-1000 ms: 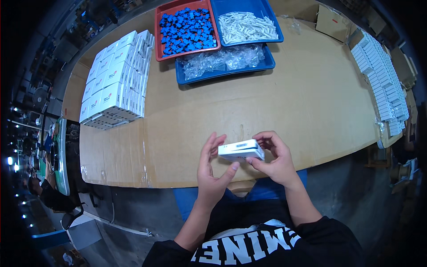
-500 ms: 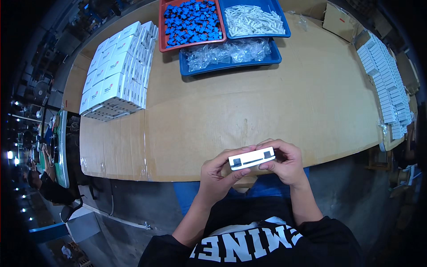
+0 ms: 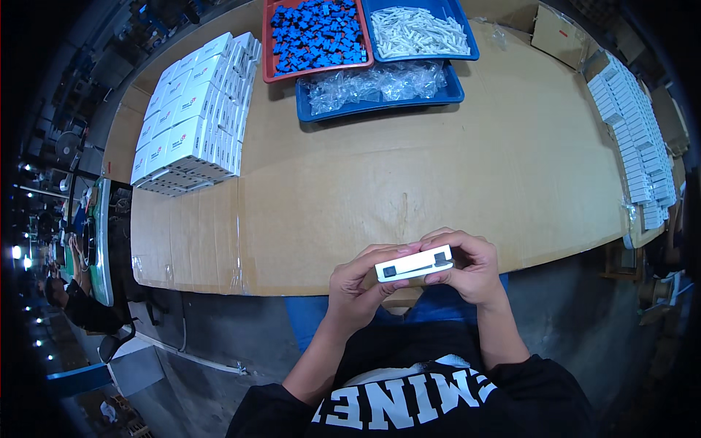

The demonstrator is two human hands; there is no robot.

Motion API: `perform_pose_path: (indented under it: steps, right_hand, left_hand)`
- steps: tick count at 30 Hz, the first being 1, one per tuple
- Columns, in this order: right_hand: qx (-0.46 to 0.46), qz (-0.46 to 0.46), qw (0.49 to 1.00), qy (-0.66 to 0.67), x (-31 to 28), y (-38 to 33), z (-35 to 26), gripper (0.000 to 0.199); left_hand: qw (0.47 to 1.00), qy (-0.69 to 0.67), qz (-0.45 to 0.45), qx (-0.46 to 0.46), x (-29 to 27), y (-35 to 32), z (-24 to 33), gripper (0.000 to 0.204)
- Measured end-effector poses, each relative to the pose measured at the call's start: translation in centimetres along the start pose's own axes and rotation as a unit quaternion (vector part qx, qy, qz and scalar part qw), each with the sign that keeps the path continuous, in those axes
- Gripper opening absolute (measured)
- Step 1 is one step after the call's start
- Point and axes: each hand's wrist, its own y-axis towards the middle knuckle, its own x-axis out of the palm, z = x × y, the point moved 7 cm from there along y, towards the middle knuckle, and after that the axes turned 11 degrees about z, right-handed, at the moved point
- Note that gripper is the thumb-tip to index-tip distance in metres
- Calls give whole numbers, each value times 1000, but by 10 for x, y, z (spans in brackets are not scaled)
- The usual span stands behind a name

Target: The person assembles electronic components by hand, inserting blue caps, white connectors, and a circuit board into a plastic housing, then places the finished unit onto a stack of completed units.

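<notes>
I am clamping a white box [image 3: 414, 264] between my left hand [image 3: 353, 285] and right hand [image 3: 476, 270], close to the near edge of the surface [image 3: 438, 175], its slit side facing me. Beyond my hands, cardboard-topped room is stretching between the stack of boxes [image 3: 181, 120] on the left, the lower blue tray [image 3: 380, 110] ahead and the small boxes [image 3: 629, 135] along the right edge. My view is cutting off the tops of the red tray [image 3: 321, 73] and upper blue tray [image 3: 427, 58], while the box is hiding some fingertips.
</notes>
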Motion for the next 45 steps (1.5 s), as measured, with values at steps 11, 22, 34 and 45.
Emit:
perform_pose_path:
  steps: [11,22,34,45]
  right_hand:
    - [-29,19,999,-18,2,0,-2,31]
    - [43,67,996,-26,-3,4,0,35]
    - [-7,19,997,-75,1,-1,2,30]
    - [123,87,981,125,-7,-15,26,36]
  left_hand:
    - [999,-2,11,-33,-2,-1,-5,34]
    - [990,4,38,-136,-5,-5,-26,32]
    - [991,7,16,-130,-1,-9,-27,34]
    - [864,-325,-120,-365,31,-29,-44,75]
